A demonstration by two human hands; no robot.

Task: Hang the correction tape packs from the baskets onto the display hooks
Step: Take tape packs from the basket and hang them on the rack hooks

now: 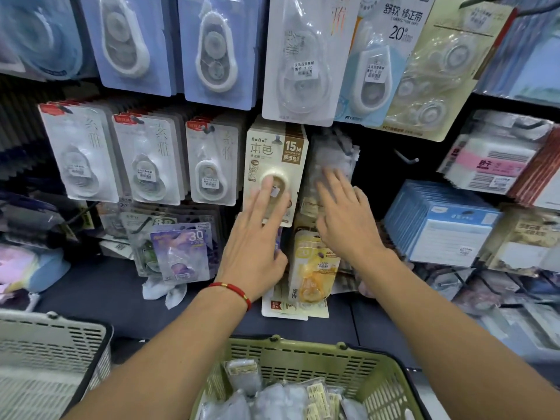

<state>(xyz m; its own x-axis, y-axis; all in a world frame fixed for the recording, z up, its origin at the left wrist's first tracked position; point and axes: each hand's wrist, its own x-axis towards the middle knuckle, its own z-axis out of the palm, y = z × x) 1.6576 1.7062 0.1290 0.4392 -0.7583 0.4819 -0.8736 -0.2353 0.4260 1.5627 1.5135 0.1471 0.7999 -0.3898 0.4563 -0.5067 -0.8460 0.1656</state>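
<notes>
Display wall [375, 153]: a dark panel is seen behind both hands, crowded with hanging correction tape packs in rows.
Blue packs [212, 50]: large cards are hung well above the left hand.
White packs [145, 159]: three rows are hung to the left of the left hand, at fingertip height.
Green basket [306, 353]: it is placed below and between the two forearms; clear-wrapped packs [272, 398] are piled inside.
Grey basket [51, 347]: it is set left of the left forearm; its contents cannot be made out.
Left hand [257, 241]: the fingers are held spread and flat, and the fingertips are laid on the cream pack; nothing is pinched.
Right hand [345, 216]: the fingers are held open and loosely spread, and are reached up to the clear packs [331, 159]; whether anything is gripped cannot be told, since that area is blurred.
Cream pack [274, 165]: marked 15M, it is hung on a hook, under the left fingertips.
Yellow pack [315, 268]: it is hung below the right hand, just right of the left wrist.
Bare hook [406, 157]: it is seen right of the right hand.
Red bracelet [235, 291]: it is worn on the left wrist.
</notes>
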